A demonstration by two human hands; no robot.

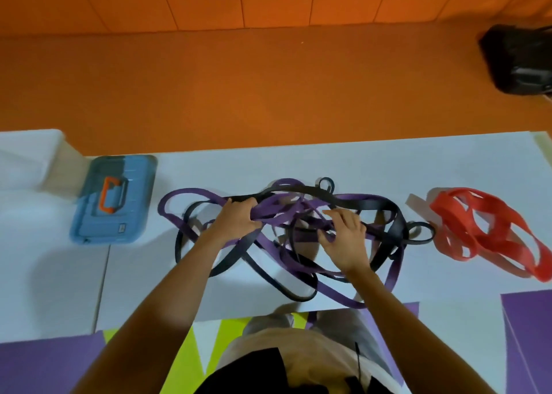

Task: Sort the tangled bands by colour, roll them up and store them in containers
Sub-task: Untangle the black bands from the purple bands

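A tangle of purple bands (185, 196) and black bands (370, 205) lies in the middle of the white table (388, 166). My left hand (236, 219) is closed around a bunch of purple and black strands at the tangle's left side. My right hand (343, 235) pinches a purple strand near the tangle's centre, fingers curled. A separate heap of red bands (490, 229) lies at the right, apart from the tangle. A blue container (115, 199) with an orange handle sits closed at the left.
A white box (33, 157) stands at the far left behind the blue container. A black bag (519, 62) rests on the orange floor at the far right. The table's near edge runs just in front of my body.
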